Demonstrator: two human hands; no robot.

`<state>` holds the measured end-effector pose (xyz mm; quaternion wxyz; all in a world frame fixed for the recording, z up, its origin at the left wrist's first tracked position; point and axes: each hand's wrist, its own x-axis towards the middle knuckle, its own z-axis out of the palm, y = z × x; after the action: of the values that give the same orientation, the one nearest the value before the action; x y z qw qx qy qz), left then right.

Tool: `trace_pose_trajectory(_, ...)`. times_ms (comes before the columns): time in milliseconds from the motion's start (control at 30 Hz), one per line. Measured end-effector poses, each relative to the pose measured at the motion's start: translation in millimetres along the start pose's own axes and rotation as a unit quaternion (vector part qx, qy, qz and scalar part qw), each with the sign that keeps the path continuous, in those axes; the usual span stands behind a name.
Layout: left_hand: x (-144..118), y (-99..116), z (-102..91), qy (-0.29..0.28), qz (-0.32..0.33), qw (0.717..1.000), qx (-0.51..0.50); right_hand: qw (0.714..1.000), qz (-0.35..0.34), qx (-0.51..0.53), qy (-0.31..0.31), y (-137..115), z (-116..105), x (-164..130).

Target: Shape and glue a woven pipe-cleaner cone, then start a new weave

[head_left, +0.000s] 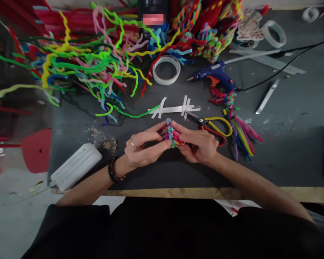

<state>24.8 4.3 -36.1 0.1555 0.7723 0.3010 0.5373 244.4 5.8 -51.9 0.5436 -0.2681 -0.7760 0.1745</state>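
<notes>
Two hands meet over a small woven bundle of coloured pipe cleaners (171,133), held just above the dark table (286,144) near its front edge, about midway across. The left hand (144,147) pinches the bundle's left side, thumb on top and fingers curled beneath; it wears a ring, and a beaded bracelet (113,171) sits on the wrist. The right hand (199,144) closes on the bundle's right side, its fingers wrapped under and around it.

Just to the right of the right hand lie scissors with yellow and red handles (214,126), blades pointing left and far. Just beyond the bundle, strips of white tape (175,108) lie crossed on the table. Farther off stands a roll of clear tape (166,70), and to its right a blue glue gun (217,76) with a black cord trailing right. A short bunch of cut pipe cleaners (242,135) lies right of the scissors. A big tangle of loose pipe cleaners (83,68) fills the far left. A white plastic case (75,166) rests at the table's near left corner.
</notes>
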Motion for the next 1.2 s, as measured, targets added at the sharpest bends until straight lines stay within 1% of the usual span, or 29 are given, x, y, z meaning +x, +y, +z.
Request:
trace_pose_trajectory(67, -1.1, 1.0, -1.0, -0.010, -0.022, 1.000, -0.005, 1.000, -0.005, -0.027, -0.004, 1.4, -0.2, -1.4)
trace_pose_trajectory(167, 1.6, 0.4, -3.0, -0.020, -0.006, 1.000, -0.016, 0.998, -0.025, -0.059, -0.015, 1.9, -0.1, -1.8)
trace_pose_trajectory(267, 4.7, -2.0, -3.7, -0.013, 0.015, 1.000, -0.018, 0.995, -0.039, -0.084, -0.024, 0.6, -0.4, 0.5)
trace_pose_trajectory(467, -0.8, -4.6, -3.5, -0.021, -0.006, 1.000, -0.020, 0.995, -0.042, -0.092, -0.021, -0.2, -0.2, 2.7)
trace_pose_trajectory(567, -0.5, -2.3, -2.9, -0.015, -0.013, 1.000, -0.015, 0.994, -0.042, -0.098, -0.016, 0.9, 0.4, -0.5)
trace_pose_trajectory(700, 5.6, 2.2, -1.8, -0.009, 0.000, 1.000, -0.013, 0.990, -0.046, -0.131, -0.019, -0.1, 0.5, -4.6)
trace_pose_trajectory(867, 7.7, 2.6, -1.2, -0.009, 0.011, 1.000, 0.021, 0.985, -0.053, -0.163, -0.014, -2.7, 0.3, -4.8)
trace_pose_trajectory(1067, 8.4, 0.5, -0.1, 0.009, 0.026, 0.999, 0.029, 0.985, -0.066, -0.158, -0.019, -4.7, -1.0, -0.8)
trace_pose_trajectory(1100, 8.9, 0.3, 0.0, 0.009, 0.029, 0.999, 0.028, 0.987, -0.058, -0.150, -0.022, -5.2, -1.0, 0.1)
trace_pose_trajectory(1200, 9.8, -0.3, 0.2, 0.008, 0.035, 0.999, 0.026, 0.996, 0.005, -0.085, -0.016, -5.9, 0.1, 2.7)
